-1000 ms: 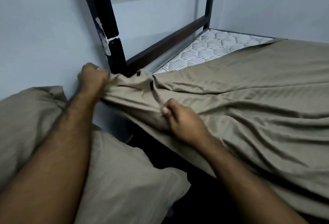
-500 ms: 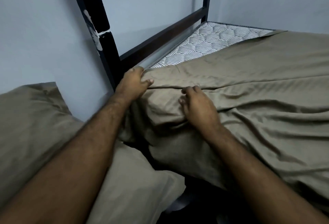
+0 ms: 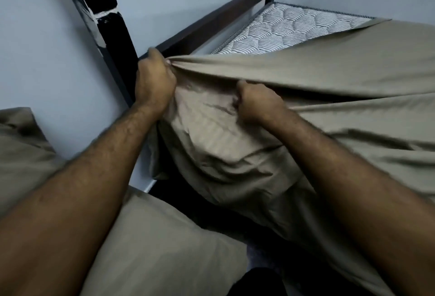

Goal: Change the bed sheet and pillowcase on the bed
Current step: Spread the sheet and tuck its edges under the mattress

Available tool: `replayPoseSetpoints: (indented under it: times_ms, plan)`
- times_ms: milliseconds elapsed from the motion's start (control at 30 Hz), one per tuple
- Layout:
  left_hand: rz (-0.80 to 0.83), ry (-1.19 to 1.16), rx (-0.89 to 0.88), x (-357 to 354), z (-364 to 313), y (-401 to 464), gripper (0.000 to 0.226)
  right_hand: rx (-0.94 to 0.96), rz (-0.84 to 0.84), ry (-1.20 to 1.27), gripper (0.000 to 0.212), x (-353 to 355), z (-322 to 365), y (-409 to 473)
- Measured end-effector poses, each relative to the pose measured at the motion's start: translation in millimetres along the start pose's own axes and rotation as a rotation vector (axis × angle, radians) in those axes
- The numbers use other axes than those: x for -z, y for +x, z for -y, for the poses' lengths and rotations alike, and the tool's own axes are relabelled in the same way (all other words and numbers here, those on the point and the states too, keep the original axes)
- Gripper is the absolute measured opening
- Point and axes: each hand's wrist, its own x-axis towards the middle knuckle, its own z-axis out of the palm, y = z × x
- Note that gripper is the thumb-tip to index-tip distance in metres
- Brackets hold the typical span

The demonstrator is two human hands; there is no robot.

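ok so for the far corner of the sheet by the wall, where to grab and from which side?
Judging by its pose, take the bed sheet by its free edge flap at the far right, where it lies loose on the bare mattress. Come from the mattress side and pinch it from above. Both the left hand and the right hand now grip the near corner.

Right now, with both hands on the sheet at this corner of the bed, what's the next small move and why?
Probably draw the sheet toward the black bedpost and down over the mattress corner. The left hand and right hand both grip bunched fabric there, and patterned mattress shows bare along the rail side, so the sheet seems not yet seated.
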Motion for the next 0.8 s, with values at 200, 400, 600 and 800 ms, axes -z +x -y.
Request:
replayPoseSetpoints:
  times_ms: [200, 400, 600, 800]
  plan:
    - [0.045, 0.004, -0.005, -13.3, 11.7, -10.2, 0.026, 0.127, -0.054, 0.115, 0.029, -11.0, 37.4, 33.6]
    - [0.349, 0.098, -0.053, -29.5, 20.1, -16.8, 0.059, 0.052, 0.066, 0.101, 0.052, -31.3, 26.8, 67.2]
    - [0.517, 0.309, -0.06, -25.0, 16.5, -9.1, 0.05, 0.098, -0.129, 0.059, 0.032, -33.3, 52.7, 89.7]
    - [0.287, 0.448, 0.02, -9.8, 5.4, -5.8, 0.04, 0.175, -0.145, 0.352, 0.029, -62.3, 80.6, 107.6]
